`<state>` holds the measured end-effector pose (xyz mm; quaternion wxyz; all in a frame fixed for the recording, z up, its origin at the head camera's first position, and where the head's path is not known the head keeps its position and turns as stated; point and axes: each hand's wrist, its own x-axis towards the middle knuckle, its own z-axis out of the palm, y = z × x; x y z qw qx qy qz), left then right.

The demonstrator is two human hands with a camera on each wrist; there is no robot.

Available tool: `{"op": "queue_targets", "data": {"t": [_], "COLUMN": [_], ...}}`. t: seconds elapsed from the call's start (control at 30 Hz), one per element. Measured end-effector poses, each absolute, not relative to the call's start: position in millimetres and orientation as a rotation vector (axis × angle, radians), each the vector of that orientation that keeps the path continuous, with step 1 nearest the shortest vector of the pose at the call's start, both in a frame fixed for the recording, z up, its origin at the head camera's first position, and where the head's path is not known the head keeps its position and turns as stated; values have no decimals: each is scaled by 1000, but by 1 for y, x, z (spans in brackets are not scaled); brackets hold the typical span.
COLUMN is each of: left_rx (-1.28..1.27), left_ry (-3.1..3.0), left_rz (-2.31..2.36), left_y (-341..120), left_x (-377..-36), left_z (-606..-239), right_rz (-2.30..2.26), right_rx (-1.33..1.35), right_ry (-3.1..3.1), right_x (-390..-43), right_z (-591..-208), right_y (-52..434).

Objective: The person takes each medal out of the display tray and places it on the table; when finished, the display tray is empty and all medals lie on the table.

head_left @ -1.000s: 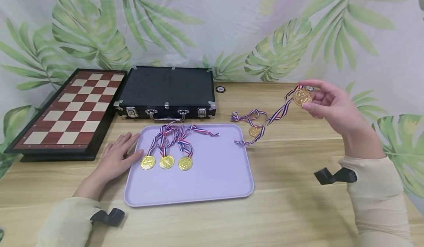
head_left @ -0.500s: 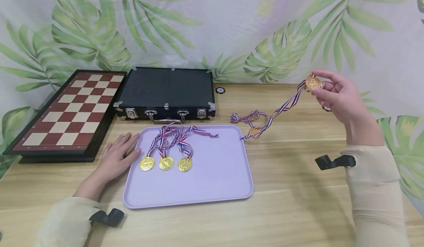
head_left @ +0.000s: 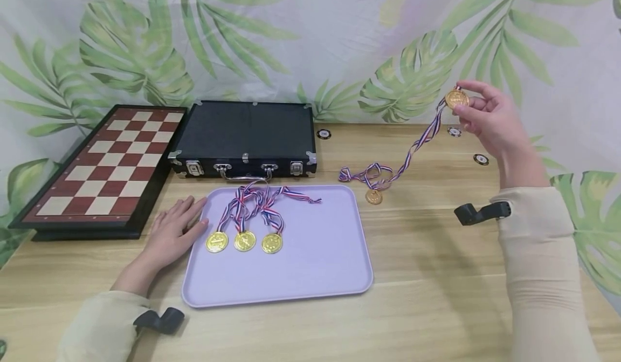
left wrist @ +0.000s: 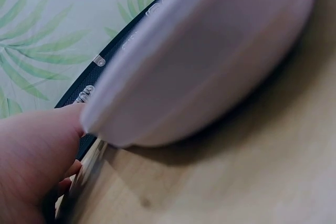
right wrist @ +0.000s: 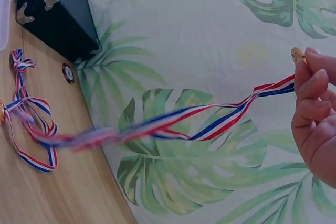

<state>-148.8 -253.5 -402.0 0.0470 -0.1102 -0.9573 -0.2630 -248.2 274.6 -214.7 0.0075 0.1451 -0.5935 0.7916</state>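
My right hand [head_left: 482,115] pinches a gold medal [head_left: 456,99] high above the table's right side. Its striped ribbon [head_left: 412,149] hangs down to the wood, and in the right wrist view the ribbon [right wrist: 157,127] stretches away from my fingers [right wrist: 315,108]. A second gold medal [head_left: 373,197] lies on the table by the ribbon's lower end. Three gold medals [head_left: 244,241] with ribbons lie on the lilac tray [head_left: 310,265]. My left hand [head_left: 173,231] rests flat on the table, touching the tray's left edge; the left wrist view shows that tray edge [left wrist: 199,61] close up.
A black case [head_left: 244,138] with metal latches stands behind the tray. To its left lies a chessboard [head_left: 104,165]. Small round chips [head_left: 323,134] [head_left: 481,159] lie near the back of the table. A leaf-patterned cloth hangs behind.
My right hand has risen and moved back with the medal, lifting its ribbon off the table. The left hand has stayed by the tray.
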Motion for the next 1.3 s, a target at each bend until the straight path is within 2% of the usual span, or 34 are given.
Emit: {"op": "queue_targets", "data": {"t": [0.23, 0.43, 0.67, 0.93, 1.3], "left_rx": [-336, -339, -344, -344, -347], "left_ry": [-2911, -2917, -2914, -2903, -2899], "left_rz": [-801, -788, -794, -805, -803], "left_y": [-254, -254, -255, -253, -255], "left_x": [-148, -149, -149, -149, -151], "left_z": [-401, -403, -403, -403, -405], "right_rz": [2307, 1908, 1814, 1943, 1879], "right_rx": [342, 143, 34, 205, 281], "right_ry": [-2148, -2594, -2668, -2540, -2855], "right_x": [-258, -275, -293, -301, -272], "right_z": [-219, -259, -292, -293, -347], "right_y": [270, 269, 263, 244, 256]}}
